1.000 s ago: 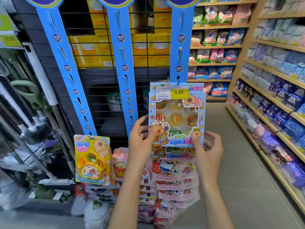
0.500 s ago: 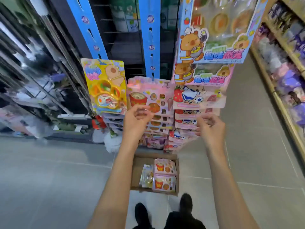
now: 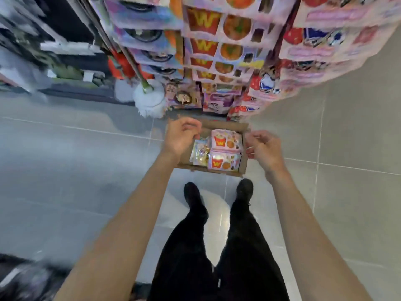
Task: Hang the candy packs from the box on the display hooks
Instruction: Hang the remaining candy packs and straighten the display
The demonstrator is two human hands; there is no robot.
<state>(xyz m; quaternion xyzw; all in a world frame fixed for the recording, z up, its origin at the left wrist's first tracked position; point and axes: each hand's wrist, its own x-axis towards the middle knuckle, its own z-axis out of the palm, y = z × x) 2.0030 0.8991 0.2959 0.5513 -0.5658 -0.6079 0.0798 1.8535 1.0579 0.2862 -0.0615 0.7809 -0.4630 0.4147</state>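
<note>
A grey tiled floor (image 3: 65,170) is seen from above, and rows of hanging candy packs (image 3: 219,46) are displayed along the top; a yellow "W" on a red fries carton is printed on the middle column, other writing being too blurred to read. A white mop head (image 3: 149,101) is seen left of the lowest packs. A cardboard box (image 3: 244,168) is set on the floor before two black shoes (image 3: 193,192); two pink "W" packs (image 3: 225,151) are laid at its right side and a clear pack (image 3: 200,154) at its left. The left hand (image 3: 180,137) is held over the box's left edge and the right hand (image 3: 263,148) over its right edge, both with loosely curled fingers and nothing gripped.
</note>
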